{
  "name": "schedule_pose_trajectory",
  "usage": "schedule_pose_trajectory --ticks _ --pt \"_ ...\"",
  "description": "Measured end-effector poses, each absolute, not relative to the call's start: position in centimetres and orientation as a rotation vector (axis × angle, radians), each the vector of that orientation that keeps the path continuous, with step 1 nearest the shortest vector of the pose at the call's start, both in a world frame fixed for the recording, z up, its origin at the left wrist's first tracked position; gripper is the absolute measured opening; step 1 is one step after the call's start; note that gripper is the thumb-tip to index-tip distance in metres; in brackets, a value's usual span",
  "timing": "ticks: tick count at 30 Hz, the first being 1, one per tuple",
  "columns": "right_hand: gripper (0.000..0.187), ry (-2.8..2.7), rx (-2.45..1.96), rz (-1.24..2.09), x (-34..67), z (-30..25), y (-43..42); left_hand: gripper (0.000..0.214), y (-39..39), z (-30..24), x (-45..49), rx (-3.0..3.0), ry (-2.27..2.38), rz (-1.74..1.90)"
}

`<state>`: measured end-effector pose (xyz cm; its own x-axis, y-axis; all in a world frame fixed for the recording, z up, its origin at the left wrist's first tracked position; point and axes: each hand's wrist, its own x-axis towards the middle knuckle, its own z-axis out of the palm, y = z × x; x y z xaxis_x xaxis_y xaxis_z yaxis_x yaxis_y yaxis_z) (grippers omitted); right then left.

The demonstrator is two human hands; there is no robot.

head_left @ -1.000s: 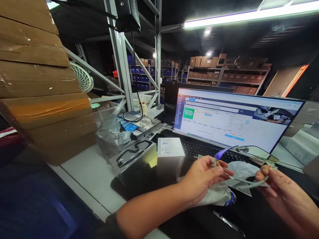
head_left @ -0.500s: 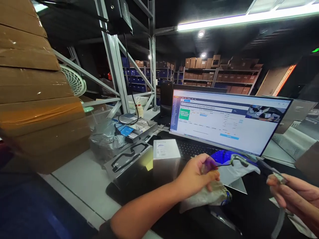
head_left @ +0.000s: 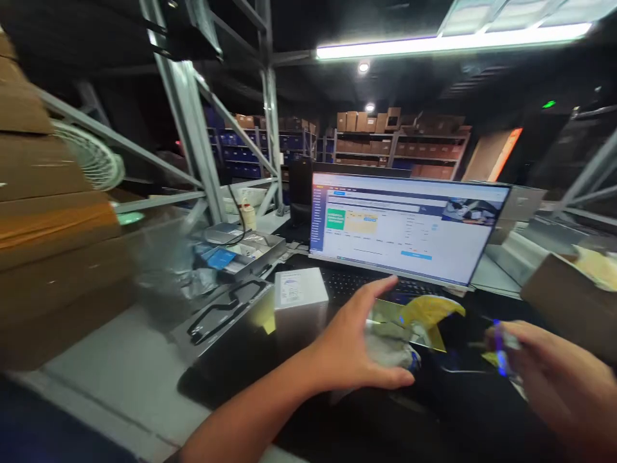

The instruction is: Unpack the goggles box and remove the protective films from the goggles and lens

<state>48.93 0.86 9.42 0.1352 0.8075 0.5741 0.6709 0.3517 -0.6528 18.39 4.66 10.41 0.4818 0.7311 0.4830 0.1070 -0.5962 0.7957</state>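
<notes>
My left hand [head_left: 347, 341] is open, thumb and fingers spread wide, with nothing in its grip. Just beyond its palm lies a pale drawstring pouch [head_left: 389, 347], partly hidden by the hand. To the right, my blurred right hand [head_left: 554, 366] is closed on a pair of glasses [head_left: 500, 347], whose edge shines blue. Behind the glasses is a crumpled wrapping [head_left: 429, 313] that looks yellow, apparently tinted by the lens. The outline of the glasses is smeared and hard to follow.
A white box [head_left: 301, 289] and a dark printed box [head_left: 226, 315] stand left of my left arm. Behind them are a keyboard [head_left: 340, 283] and a lit monitor [head_left: 385, 238]. Stacked cartons [head_left: 58, 257] rise at left; an open carton [head_left: 563, 302] sits at right.
My left hand has let go of the glasses and spread its fingers. My right hand keeps hold of them, and they have turned. The view has shifted to the right.
</notes>
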Motion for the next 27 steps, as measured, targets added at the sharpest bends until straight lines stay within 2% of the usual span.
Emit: schedule_pose_trajectory --ticks 5,10,19,27 --pt "0.021 -1.938 -1.102 -0.279 46.7 10.3 1.7 0.063 5.2 10.4 18.6 2.074 0.770 1.139" --pt "0.020 -2.023 -0.907 -0.509 45.7 10.9 1.5 0.052 5.3 10.4 19.0 2.111 0.861 1.162" --pt "0.016 -2.088 -0.907 -0.497 45.4 10.7 1.6 0.043 5.5 9.5 19.4 2.155 0.885 1.229" --pt "0.018 -2.164 -0.970 -0.318 45.1 10.2 1.6 0.033 6.1 9.4 19.4 2.163 0.900 1.243"
